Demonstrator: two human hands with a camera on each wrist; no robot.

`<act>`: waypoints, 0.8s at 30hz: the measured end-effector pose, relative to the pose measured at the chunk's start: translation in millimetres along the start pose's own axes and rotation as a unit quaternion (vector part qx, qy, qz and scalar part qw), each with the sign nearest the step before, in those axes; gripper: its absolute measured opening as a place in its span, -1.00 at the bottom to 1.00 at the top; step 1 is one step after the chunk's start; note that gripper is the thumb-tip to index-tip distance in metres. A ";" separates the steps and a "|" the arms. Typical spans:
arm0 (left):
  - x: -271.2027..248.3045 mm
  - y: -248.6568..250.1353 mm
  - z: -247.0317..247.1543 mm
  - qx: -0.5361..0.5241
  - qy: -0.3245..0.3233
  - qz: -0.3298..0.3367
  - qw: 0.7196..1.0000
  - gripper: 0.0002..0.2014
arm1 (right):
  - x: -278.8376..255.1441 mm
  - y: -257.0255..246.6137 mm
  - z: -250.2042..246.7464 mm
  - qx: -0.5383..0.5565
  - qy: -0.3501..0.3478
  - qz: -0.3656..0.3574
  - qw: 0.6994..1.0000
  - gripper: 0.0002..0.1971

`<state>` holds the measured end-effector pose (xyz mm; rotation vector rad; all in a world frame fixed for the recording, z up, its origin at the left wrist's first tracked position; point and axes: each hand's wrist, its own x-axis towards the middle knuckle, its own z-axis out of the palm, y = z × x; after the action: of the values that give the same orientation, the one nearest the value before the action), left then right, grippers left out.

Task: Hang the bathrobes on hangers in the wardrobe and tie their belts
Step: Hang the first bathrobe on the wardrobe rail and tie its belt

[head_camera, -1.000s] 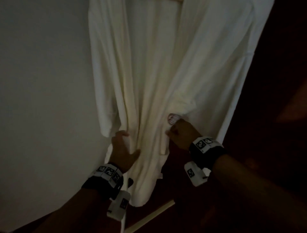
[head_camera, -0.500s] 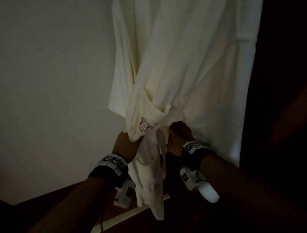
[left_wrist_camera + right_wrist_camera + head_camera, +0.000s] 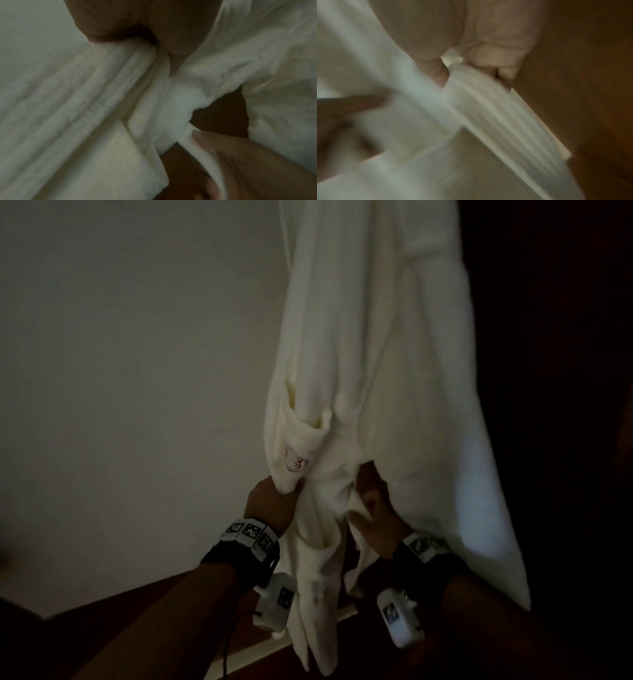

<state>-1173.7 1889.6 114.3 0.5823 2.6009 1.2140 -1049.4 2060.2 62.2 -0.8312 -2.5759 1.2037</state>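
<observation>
A cream-white bathrobe point(image 3: 376, 344) hangs from above in the dim head view, its top cut off by the frame. A pocket with a small red emblem point(image 3: 295, 464) sits on its left front panel. My left hand point(image 3: 270, 501) grips that bunched panel just below the emblem. My right hand point(image 3: 373, 508) is tucked under the right panel and grips a ribbed white strip, apparently the belt point(image 3: 476, 94), in its curled fingers. In the left wrist view the left fingers point(image 3: 130, 24) clamp a gathered fold of bathrobe point(image 3: 85, 94), with the right hand's fingers point(image 3: 240, 155) close by.
A pale wall point(image 3: 137, 371) fills the left. Dark wardrobe wood point(image 3: 565, 371) stands at the right and below. A light wooden strip point(image 3: 239, 659) runs along the bottom. The robe's loose lower folds point(image 3: 315, 611) dangle between my wrists.
The robe's two front panels, spread apart a second ago, are now drawn together. Both hands have risen and come closer, the left hand now bunching the emblem panel.
</observation>
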 end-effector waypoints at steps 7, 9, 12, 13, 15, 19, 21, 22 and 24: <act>-3.7 -9.6 -14.3 0.069 -0.035 0.023 0.997 -0.54 | -124.0 -57.3 -3.8 0.062 -0.101 -0.098 0.988 -0.69; -13.8 -21.7 -23.1 0.025 -0.086 0.072 0.993 -0.51 | -150.3 -81.7 -1.9 0.196 -0.152 -0.066 0.967 -0.71; -35.3 -44.8 -42.3 -0.059 -0.211 0.089 0.972 -0.54 | -175.2 -108.2 5.6 0.350 -0.172 -0.057 0.919 -0.66; -41.8 -55.0 -50.1 -0.112 -0.241 0.074 0.961 -0.62 | -180.9 -115.9 9.9 0.376 -0.160 -0.059 0.911 -0.63; -54.2 -73.4 -69.1 -0.265 -0.283 0.006 0.922 -0.71 | -187.3 -126.6 21.8 0.362 -0.101 -0.073 0.924 -0.65; -83.9 -108.6 -107.5 -0.331 -0.305 -0.031 0.892 -0.77 | -199.6 -121.5 55.0 0.178 -0.013 -0.139 0.974 -0.77; -99.1 -126.5 -120.8 -0.303 -0.318 -0.023 0.898 -0.83 | -206.4 -119.8 66.4 0.059 0.003 -0.185 0.981 -0.83; -106.5 -134.7 -125.8 -0.297 -0.328 -0.019 0.897 -0.82 | -209.9 -121.4 71.0 0.022 0.004 -0.197 0.980 -0.78; -119.6 -149.7 -130.5 -0.279 -0.342 -0.008 0.897 -0.84 | -213.3 -125.2 78.5 -0.010 -0.005 -0.196 0.981 -0.63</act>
<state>-1151.1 1660.7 85.2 0.6953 1.5854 1.3501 -954.3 1825.8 119.9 -0.2943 -2.5955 1.0634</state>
